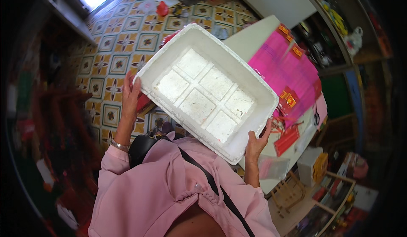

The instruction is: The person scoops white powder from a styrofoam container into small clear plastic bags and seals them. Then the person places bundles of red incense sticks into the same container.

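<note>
A white polystyrene foam box (203, 91), open at the top, is held tilted in front of my body. Its ribbed floor bears a few small specks and scraps. My left hand (131, 92) grips the box's left corner, thumb on the rim. At the lower right corner, my right hand (257, 141) grips the other end, with some fingers hidden behind the wall. Bright pink paper sheets (283, 75) with red and gold pieces lie on a pale table (254, 40), just right of the box.
On the table are a red packet (286, 140), black-handled scissors (316, 118) and a clear plastic sleeve (273, 167). A wooden stool (288, 192) stands at the lower right. A red plastic bag (162, 9) lies on the patterned tile floor (120, 43). Shelves line the right side.
</note>
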The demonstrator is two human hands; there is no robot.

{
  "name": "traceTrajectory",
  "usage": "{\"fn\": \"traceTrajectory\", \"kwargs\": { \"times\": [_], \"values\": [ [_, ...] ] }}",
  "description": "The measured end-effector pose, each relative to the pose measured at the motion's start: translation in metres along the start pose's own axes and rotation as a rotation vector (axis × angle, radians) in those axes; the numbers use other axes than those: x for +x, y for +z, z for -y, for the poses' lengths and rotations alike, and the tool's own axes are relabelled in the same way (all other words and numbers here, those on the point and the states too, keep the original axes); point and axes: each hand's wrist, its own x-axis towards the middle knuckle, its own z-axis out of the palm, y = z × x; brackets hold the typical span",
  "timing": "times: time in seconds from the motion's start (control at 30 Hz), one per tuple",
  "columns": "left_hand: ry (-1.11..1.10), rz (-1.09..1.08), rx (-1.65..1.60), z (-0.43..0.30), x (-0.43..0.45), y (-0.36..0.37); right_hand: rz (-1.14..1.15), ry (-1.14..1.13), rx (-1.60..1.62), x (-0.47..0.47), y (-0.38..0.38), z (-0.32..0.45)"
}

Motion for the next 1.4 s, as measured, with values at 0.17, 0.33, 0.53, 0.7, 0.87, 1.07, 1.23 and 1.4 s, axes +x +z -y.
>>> {"fn": "traceTrajectory", "kwargs": {
  "times": [0.17, 0.33, 0.53, 0.7, 0.87, 1.07, 1.23, 1.4],
  "values": [
    [0.063, 0.287, 0.206, -0.002, 0.028, 0.021, -0.171, 0.103, 0.006, -0.042, -0.014, 0.001],
    [0.264, 0.426, 0.249, 0.015, 0.057, 0.053, -0.246, -0.005, -0.173, -0.041, -0.021, -0.014],
    [0.428, 0.424, 0.605, 0.043, 0.082, 0.061, -0.205, -0.055, -0.239, -0.013, -0.024, -0.03],
    [0.345, 0.593, 0.553, 0.036, 0.086, 0.047, -0.197, -0.067, -0.306, -0.013, -0.03, -0.036],
    [0.317, 0.325, 0.395, 0.035, 0.063, -0.007, -0.278, -0.137, -0.624, -0.016, -0.036, -0.021],
    [-0.106, 0.723, 0.868, 0.123, 0.042, -0.125, -0.152, -0.499, -0.514, -0.039, 0.058, 0.102],
    [-0.188, 1.032, 0.963, 0.185, 0.011, -0.154, 0.411, -0.583, -0.483, -0.1, 0.179, 0.128],
    [0.332, 1.387, 0.821, 0.277, -0.005, -0.177, 0.841, -0.649, -0.404, -0.124, 0.24, 0.111]
  ]
}}
